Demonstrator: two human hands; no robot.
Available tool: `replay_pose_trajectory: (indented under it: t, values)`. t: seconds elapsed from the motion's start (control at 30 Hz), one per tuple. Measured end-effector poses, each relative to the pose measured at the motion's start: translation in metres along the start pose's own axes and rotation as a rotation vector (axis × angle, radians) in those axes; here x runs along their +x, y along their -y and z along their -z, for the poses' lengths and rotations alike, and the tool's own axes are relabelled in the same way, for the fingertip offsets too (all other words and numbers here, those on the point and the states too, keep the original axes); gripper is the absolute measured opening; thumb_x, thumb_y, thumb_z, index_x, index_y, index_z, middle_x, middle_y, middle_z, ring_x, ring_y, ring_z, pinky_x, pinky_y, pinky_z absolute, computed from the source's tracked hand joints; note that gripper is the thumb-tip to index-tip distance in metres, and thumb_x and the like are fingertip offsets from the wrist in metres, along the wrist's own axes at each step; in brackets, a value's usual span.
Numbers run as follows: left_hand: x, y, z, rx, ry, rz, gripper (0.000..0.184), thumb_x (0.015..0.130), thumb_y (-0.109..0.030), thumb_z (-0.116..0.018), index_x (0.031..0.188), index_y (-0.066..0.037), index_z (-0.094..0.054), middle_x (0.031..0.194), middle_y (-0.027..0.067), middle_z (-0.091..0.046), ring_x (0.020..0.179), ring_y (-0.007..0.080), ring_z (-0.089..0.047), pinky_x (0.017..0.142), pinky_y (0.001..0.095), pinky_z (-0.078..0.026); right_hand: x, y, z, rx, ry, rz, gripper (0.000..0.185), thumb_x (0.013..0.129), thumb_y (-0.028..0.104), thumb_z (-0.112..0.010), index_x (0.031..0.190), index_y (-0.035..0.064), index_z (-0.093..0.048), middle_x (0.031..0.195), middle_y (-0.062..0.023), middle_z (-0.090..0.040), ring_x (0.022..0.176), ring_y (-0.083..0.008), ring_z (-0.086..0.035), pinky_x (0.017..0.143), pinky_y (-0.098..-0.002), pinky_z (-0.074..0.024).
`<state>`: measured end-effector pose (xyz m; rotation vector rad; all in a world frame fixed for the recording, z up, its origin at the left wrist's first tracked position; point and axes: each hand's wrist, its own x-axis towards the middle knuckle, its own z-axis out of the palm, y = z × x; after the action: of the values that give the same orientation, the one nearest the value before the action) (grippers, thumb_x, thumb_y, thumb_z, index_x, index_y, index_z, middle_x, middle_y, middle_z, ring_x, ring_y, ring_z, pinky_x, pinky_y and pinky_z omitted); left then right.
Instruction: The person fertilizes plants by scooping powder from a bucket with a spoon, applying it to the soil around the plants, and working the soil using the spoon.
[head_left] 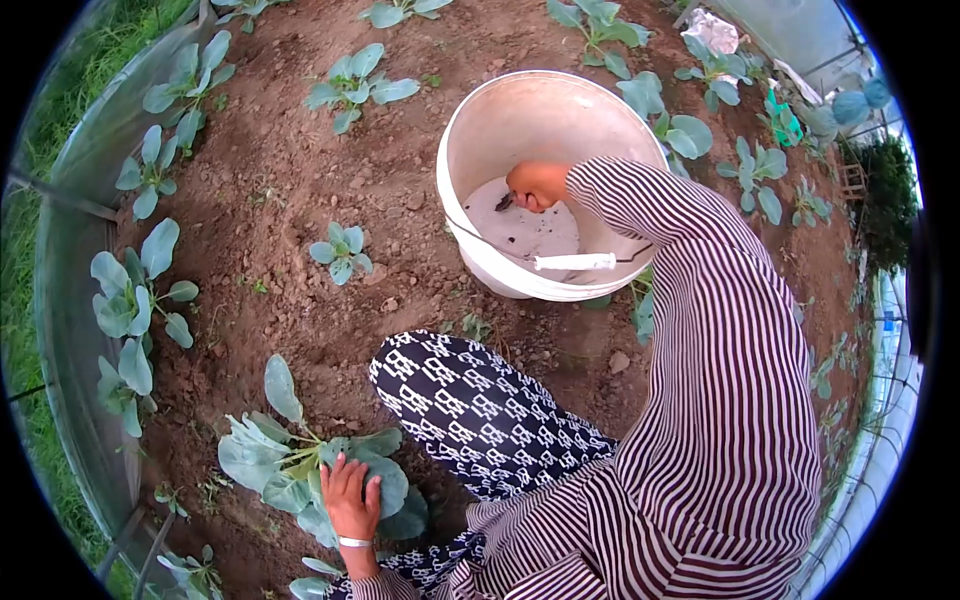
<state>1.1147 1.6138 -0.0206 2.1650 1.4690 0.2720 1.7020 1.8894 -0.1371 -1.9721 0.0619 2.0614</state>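
Note:
My right hand (537, 187) is down inside a white plastic bucket (470, 250), with its fingers curled together just above the grey powder (545, 232) at the bottom. A small dark lump (504, 202) shows at the fingertips; whether it is pinched or lies on the powder is unclear. The bucket tilts towards me, and its wire handle with a white grip (575, 262) hangs across the near rim. My left hand (350, 495) rests open, fingers outstretched, on the broad leaves of a cabbage-like plant (285, 470). A pale band circles that wrist.
Brown soil (270, 190) surrounds the bucket, with several young plants such as a small one (342, 252) in the middle. My patterned knee (470, 400) is between the bucket and the large plant. A mesh-and-plastic barrier (80, 220) curves along the left.

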Motion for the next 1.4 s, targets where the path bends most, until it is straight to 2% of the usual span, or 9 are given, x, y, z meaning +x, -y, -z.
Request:
replay_pose_trajectory:
  t: [0.13, 0.53, 0.77, 0.83, 0.93, 1.07, 1.2, 1.27, 1.4]
  values:
    - [0.005, 0.003, 0.004, 0.048, -0.01, -0.024, 0.023, 0.078, -0.015, -0.069, 0.097, -0.004, -0.066, 0.106, 0.0105, -0.064, 0.116, 0.0311, -0.054, 0.107, 0.0525, -0.03, -0.068, -0.037, -0.032, -0.09, -0.141, 0.265, 0.016, 0.087, 0.017, -0.044, 0.073, 0.0111, -0.041, 0.055, 0.0009, -0.036, 0.042, -0.008, -0.029, 0.035, -0.0227, -0.0213]
    - [0.01, 0.026, 0.034, 0.087, -0.15, -0.158, 0.024, 0.079, -0.017, -0.069, 0.099, -0.005, -0.065, 0.103, 0.0117, -0.064, 0.114, 0.0318, -0.055, 0.105, 0.0537, -0.033, -0.269, -0.09, -0.015, 0.233, -0.007, 0.484, 0.026, 0.094, 0.021, -0.047, 0.105, -0.003, -0.05, 0.067, 0.0008, -0.046, 0.042, -0.0004, -0.031, 0.032, -0.0158, -0.024]
    - [-0.037, 0.056, 0.051, 0.159, -0.407, 0.059, 0.021, 0.083, -0.015, -0.065, 0.101, -0.004, -0.063, 0.107, 0.0154, -0.063, 0.115, 0.0325, -0.054, 0.107, 0.0505, -0.032, -0.323, -0.14, -0.029, 0.146, -0.036, 0.812, 0.026, 0.091, 0.023, -0.055, 0.106, 0.0021, -0.053, 0.069, 0.0007, -0.05, 0.041, -0.0017, -0.034, 0.032, -0.0154, -0.0246]
    - [-0.063, 0.062, 0.05, 0.226, -0.587, 0.254, 0.016, 0.084, -0.017, -0.065, 0.095, -0.006, -0.065, 0.101, 0.0156, -0.065, 0.097, 0.0333, -0.06, 0.087, 0.0426, -0.047, -0.321, -0.143, -0.031, 0.138, -0.223, 0.949, 0.023, 0.091, 0.024, -0.058, 0.107, 0.0078, -0.055, 0.068, 0.0012, -0.05, 0.04, -0.0004, -0.034, 0.031, -0.015, -0.0243]
    - [-0.101, 0.073, 0.048, 0.152, -0.761, 0.552, 0.02, 0.081, -0.024, -0.069, 0.076, -0.007, -0.061, 0.077, 0.0105, -0.06, 0.071, 0.0303, -0.059, 0.06, 0.0387, -0.046, -0.337, -0.127, -0.055, 0.016, -0.083, 0.988, 0.025, 0.096, 0.027, -0.051, 0.111, 0.0062, -0.054, 0.066, 0.003, -0.047, 0.037, 0.0007, -0.031, 0.028, -0.0148, -0.0231]
    - [-0.139, 0.086, 0.04, 0.064, -0.554, 0.91, 0.033, 0.082, -0.039, -0.066, 0.078, -0.006, -0.061, 0.082, 0.0106, -0.062, 0.078, 0.0314, -0.061, 0.064, 0.0439, -0.048, -0.339, -0.097, -0.101, -0.113, 0.148, 0.937, 0.035, 0.097, 0.029, -0.049, 0.12, 0.002, -0.048, 0.064, 0.0025, -0.044, 0.036, -0.0006, -0.031, 0.027, -0.0162, -0.0243]
    - [-0.147, 0.09, 0.021, -0.082, -0.279, 1.08, 0.056, 0.082, -0.048, -0.063, 0.113, -0.002, -0.054, 0.111, 0.0195, -0.06, 0.104, 0.0359, -0.058, 0.083, 0.0457, -0.049, -0.343, -0.11, -0.221, -0.277, 0.262, 1.039, 0.049, 0.1, 0.025, -0.042, 0.142, 0.0031, -0.03, 0.065, 0.0028, -0.039, 0.037, -0.0016, -0.03, 0.028, -0.0163, -0.0263]
    - [-0.146, 0.103, -0.027, -0.362, -0.378, 0.914, 0.082, 0.081, -0.053, -0.062, 0.137, 0.0, -0.034, 0.129, 0.0249, -0.049, 0.121, 0.0389, -0.047, 0.099, 0.0442, -0.041, -0.331, -0.115, -0.262, -0.373, 0.426, 0.979, 0.05, 0.101, 0.023, -0.038, 0.145, 0.0053, -0.023, 0.067, 0.0021, -0.04, 0.037, -0.0009, -0.029, 0.029, -0.0158, -0.0264]
    - [-0.124, 0.067, -0.07, -0.589, -0.468, 0.694, 0.092, 0.08, -0.048, -0.066, 0.143, 0.002, -0.023, 0.144, 0.0258, -0.033, 0.134, 0.0379, -0.032, 0.111, 0.0401, -0.027, -0.302, -0.162, -0.358, -0.53, 0.656, 0.863, 0.05, 0.101, 0.023, -0.038, 0.144, 0.0045, -0.023, 0.066, 0.0023, -0.04, 0.037, -0.0003, -0.031, 0.028, -0.0159, -0.0262]
